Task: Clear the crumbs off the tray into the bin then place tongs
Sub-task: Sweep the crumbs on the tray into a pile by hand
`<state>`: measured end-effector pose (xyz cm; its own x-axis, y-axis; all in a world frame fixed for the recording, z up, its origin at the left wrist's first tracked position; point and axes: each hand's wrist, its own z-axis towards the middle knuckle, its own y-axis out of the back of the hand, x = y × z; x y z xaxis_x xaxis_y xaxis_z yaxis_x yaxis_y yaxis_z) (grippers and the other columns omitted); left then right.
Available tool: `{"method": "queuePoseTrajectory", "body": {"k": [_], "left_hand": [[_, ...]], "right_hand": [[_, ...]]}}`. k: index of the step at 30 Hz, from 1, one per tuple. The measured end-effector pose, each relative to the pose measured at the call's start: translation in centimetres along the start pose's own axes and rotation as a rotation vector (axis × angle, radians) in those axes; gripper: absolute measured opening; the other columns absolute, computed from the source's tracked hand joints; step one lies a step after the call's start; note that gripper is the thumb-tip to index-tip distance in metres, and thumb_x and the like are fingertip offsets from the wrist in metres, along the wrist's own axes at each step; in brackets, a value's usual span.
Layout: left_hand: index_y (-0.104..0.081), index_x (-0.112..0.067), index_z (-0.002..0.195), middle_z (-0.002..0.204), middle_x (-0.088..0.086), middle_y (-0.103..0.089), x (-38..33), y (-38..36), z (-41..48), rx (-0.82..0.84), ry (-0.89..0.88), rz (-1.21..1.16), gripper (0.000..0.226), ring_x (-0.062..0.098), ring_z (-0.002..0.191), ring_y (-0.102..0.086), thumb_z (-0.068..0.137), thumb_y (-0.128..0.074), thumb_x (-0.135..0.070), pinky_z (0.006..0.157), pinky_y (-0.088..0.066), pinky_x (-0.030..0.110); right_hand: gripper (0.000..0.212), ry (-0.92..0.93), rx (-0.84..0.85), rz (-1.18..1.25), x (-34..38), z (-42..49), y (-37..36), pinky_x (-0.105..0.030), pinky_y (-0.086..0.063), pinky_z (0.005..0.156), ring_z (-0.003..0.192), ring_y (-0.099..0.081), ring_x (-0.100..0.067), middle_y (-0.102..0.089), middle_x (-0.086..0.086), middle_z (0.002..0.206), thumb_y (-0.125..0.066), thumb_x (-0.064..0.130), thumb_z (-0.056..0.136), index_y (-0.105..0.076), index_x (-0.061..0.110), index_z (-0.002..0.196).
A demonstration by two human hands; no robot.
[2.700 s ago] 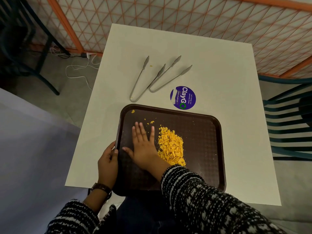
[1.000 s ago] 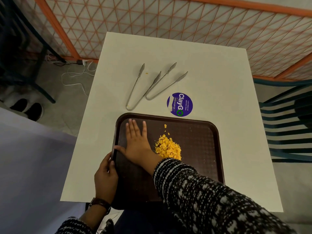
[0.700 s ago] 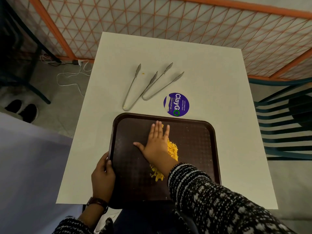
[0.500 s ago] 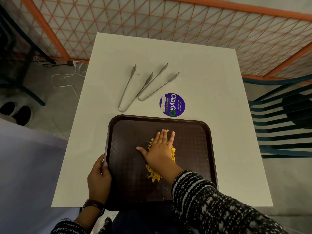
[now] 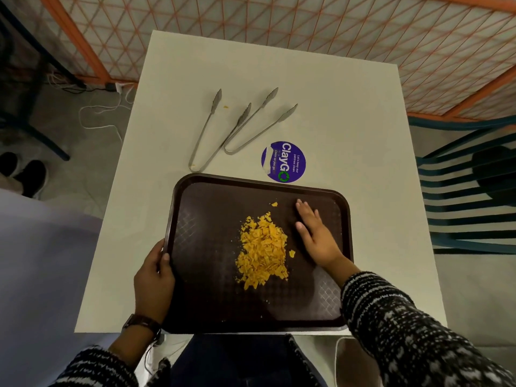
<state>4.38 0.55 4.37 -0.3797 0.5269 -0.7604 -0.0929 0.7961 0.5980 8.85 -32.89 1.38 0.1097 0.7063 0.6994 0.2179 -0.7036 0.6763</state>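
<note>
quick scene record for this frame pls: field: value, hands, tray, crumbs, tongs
surface: white table
tray: brown tray, near table edge
crumbs: yellow crumbs piled mid-tray; a few strays beside the pile
left hand: left hand gripping the tray's left rim
right hand: right hand flat, open, on the tray right of the pile
tongs: two metal tongs on the table beyond the tray, untouched
sticker: round purple sticker
bin: not in view

One dark brown rectangular plastic tray on one white square desk. One heap of yellow-orange crumbs at tray centre, plus two stray bits at 12 and 3 o'clock of it. Two pairs of grey metal tongs at 12 o'clock of the tray. One round purple sticker. Two hands: left hand, right hand. One brown wristwatch.
</note>
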Motion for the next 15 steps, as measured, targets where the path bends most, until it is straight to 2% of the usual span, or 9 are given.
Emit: {"method": "queuePoseTrajectory", "body": {"k": [3,9,15], "left_hand": [[-0.050,-0.009,0.128,0.125,0.016,-0.058,0.4,-0.1,0.0,0.001,0.022,-0.009,0.035,0.034,0.115,-0.053,0.094,-0.042,-0.009,0.096,-0.038,0.037],[-0.051,-0.009,0.126,0.124,0.016,-0.058,0.2,-0.1,-0.4,-0.011,0.050,-0.052,0.033,0.031,0.113,-0.053,0.094,-0.042,-0.010,0.094,-0.037,0.034],[-0.051,-0.008,0.127,0.125,0.016,-0.058,0.5,-0.3,-0.7,-0.026,0.045,-0.032,0.034,0.032,0.115,-0.052,0.094,-0.041,-0.010,0.095,-0.036,0.032]], "right_hand": [[0.062,0.033,0.020,0.005,0.6,0.6,-1.2,-0.035,0.001,0.120,0.145,-0.009,-0.008,-0.018,0.005,0.154,-0.024,0.045,0.095,-0.020,0.013,0.148],[0.055,0.161,0.131,0.107,4.2,-0.2,-4.6,-0.025,-0.002,0.119,0.144,-0.019,-0.010,-0.030,-0.003,0.153,-0.024,0.036,0.098,-0.027,0.012,0.147],[0.064,0.159,0.110,0.249,5.5,-2.1,-5.7,-0.019,-0.011,0.117,0.138,-0.031,-0.006,-0.041,0.000,0.145,-0.018,0.049,0.098,-0.040,0.007,0.140]]}}
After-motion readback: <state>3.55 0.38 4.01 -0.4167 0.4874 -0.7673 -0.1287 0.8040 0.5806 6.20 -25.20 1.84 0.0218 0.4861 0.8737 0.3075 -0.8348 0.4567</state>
